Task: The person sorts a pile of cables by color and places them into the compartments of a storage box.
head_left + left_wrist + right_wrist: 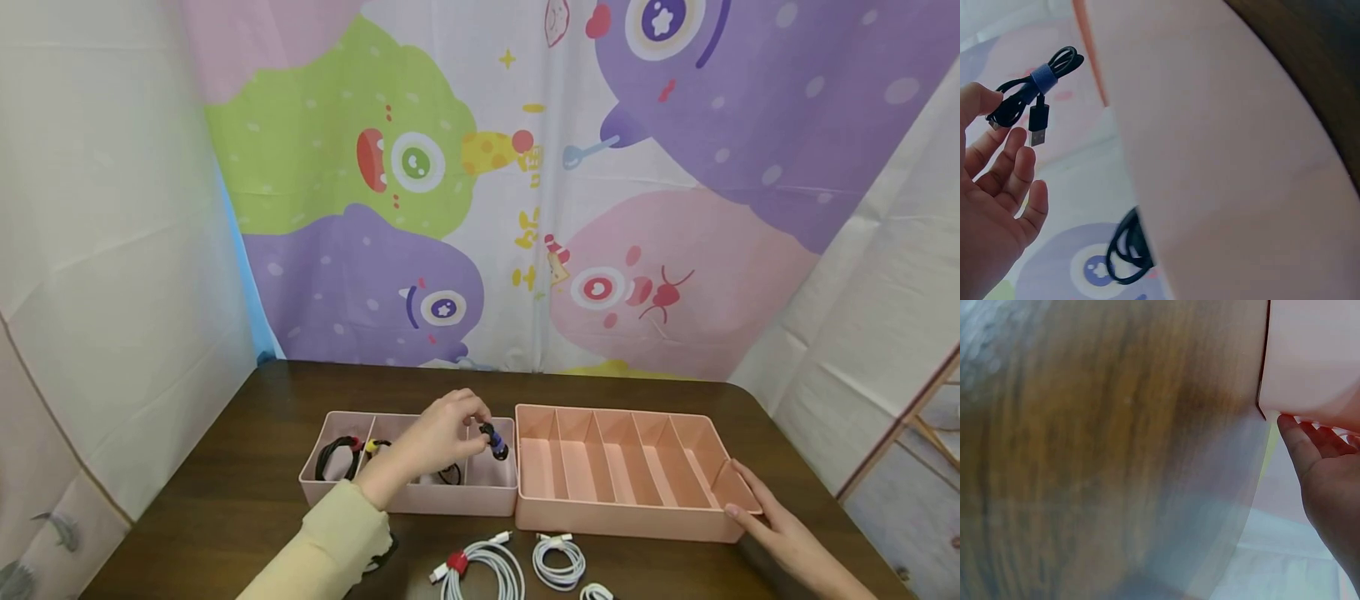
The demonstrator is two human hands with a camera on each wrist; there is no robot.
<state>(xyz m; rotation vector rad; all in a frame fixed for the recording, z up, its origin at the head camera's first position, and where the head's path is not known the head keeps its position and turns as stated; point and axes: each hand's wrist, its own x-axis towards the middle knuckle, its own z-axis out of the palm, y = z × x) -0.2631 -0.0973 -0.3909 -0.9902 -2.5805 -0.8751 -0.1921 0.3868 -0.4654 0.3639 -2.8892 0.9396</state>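
Observation:
Between thumb and fingertips, my left hand (442, 429) pinches a coiled black USB cable (1035, 87) bound with a blue strap. In the head view it hangs over the rightmost compartment of a pale pink box (450, 502). In the left wrist view a USB plug (1038, 122) dangles from the coil. Other black cables (337, 458) lie in this box, one with a red tie and one with a yellow tie. My right hand (776, 521) grips the front right corner of a peach divided box (615, 518), whose compartments hold nothing.
In front of the boxes lie coiled white cables: one with a red strap (491, 567), a smaller coil (558, 565), and another (596, 592) cut off by the frame's lower edge. A dark item (382, 554) is partly behind the left sleeve. A patterned curtain (525, 192) hangs behind the brown table (202, 500).

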